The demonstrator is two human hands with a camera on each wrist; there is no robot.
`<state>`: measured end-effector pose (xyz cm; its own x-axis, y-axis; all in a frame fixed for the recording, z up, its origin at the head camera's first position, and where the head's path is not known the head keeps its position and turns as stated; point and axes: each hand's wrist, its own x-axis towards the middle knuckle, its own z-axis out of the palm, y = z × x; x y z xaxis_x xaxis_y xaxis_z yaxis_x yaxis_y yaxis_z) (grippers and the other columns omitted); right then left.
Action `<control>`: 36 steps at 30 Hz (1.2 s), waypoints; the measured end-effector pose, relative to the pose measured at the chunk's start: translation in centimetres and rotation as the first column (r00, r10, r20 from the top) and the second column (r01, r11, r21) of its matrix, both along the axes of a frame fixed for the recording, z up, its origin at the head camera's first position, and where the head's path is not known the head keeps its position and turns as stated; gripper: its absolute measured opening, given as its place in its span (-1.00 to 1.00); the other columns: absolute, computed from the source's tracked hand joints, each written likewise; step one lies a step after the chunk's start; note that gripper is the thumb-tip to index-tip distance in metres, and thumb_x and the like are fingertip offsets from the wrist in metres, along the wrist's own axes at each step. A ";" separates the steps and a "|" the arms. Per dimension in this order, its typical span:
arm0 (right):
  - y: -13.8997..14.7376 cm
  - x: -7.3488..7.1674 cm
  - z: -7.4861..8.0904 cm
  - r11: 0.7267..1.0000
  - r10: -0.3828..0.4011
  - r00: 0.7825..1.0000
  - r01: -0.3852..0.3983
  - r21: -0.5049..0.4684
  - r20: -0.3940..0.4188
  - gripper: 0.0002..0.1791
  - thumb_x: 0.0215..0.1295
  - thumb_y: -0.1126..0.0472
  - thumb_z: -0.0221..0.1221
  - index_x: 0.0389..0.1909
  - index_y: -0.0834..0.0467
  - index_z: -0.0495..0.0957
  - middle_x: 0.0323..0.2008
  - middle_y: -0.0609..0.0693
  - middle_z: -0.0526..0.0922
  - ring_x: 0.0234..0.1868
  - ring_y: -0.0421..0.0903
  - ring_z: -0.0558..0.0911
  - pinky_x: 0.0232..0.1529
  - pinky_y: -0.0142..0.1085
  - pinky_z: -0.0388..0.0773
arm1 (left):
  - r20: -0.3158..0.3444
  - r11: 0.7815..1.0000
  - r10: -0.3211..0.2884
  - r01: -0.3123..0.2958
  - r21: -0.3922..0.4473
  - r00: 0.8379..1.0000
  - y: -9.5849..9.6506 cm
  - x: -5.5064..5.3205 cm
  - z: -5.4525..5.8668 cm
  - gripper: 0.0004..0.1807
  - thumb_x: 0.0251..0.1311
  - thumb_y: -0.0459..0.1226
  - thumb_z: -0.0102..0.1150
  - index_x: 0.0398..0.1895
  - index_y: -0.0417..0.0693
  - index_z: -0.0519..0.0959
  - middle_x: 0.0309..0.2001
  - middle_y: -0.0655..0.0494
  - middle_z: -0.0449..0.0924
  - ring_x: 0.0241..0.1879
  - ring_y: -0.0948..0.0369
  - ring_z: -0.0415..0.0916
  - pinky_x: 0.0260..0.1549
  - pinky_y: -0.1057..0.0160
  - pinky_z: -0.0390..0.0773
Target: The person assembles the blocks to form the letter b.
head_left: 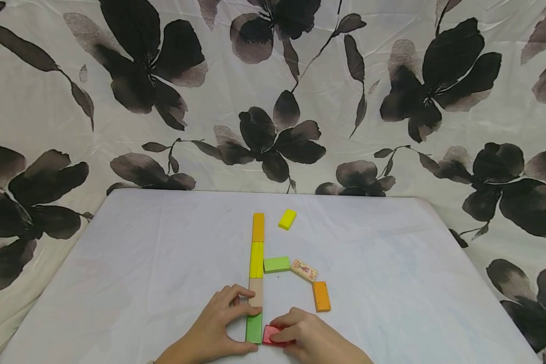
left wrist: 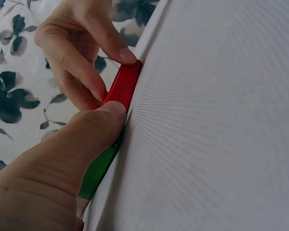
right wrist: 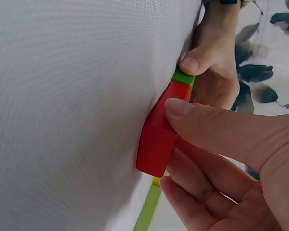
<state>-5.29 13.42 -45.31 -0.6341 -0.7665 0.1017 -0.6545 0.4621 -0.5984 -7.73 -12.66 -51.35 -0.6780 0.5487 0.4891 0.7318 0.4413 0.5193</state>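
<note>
At the near end of a straight column of blocks, my left hand (head_left: 218, 321) spans the green block (head_left: 254, 331), thumb at its near end and index fingertip at its far end. Other left fingers reach the beige block (head_left: 256, 286) above it. A yellow block (head_left: 257, 260) and an orange block (head_left: 258, 227) continue the column away from me. My right hand (head_left: 316, 336) pinches a red block (right wrist: 156, 139) between thumb and fingers. That block lies crosswise, its left end right at the green block's right side near the bottom.
From the column's right side, a light green block (head_left: 276, 264), a printed wooden block (head_left: 304, 270) and a second orange block (head_left: 321, 296) curve round toward me. A loose yellow block (head_left: 287, 219) lies farther back on the white table (head_left: 391, 242). Flowered cloth (head_left: 336, 116) hangs behind.
</note>
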 end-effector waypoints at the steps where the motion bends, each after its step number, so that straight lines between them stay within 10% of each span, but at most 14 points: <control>1: 0.0 0.0 0.0 1.000 0.001 1.000 -0.001 0.004 0.002 -0.68 0.24 0.32 0.33 0.03 0.11 0.71 0.00 -0.14 0.68 -0.11 -0.37 0.53 -0.15 -0.64 0.46 | -0.002 1.000 -0.001 0.001 0.000 1.000 0.0 0.0 0.0 -0.42 -0.16 0.18 0.54 0.02 0.36 0.66 0.14 0.27 0.42 -0.11 0.41 0.25 -0.17 0.27 0.33; 36: -0.1 -0.2 0.2 0.999 0.026 1.000 -0.026 0.046 0.002 -0.61 0.20 0.36 0.35 0.08 0.14 0.68 0.02 -0.12 0.66 -0.01 -0.30 0.55 -0.08 -0.59 0.46 | 0.023 1.000 0.014 -0.014 -0.004 1.000 0.0 0.0 -0.1 -0.42 -0.18 0.20 0.53 0.01 0.39 0.67 0.16 0.32 0.42 -0.11 0.44 0.24 -0.16 0.33 0.32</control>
<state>-5.51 13.31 -45.14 -0.6142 -0.7865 0.0645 -0.6656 0.4724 -0.5777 -7.73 -12.68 -51.45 -0.6966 0.5410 0.4713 0.7136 0.4537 0.5339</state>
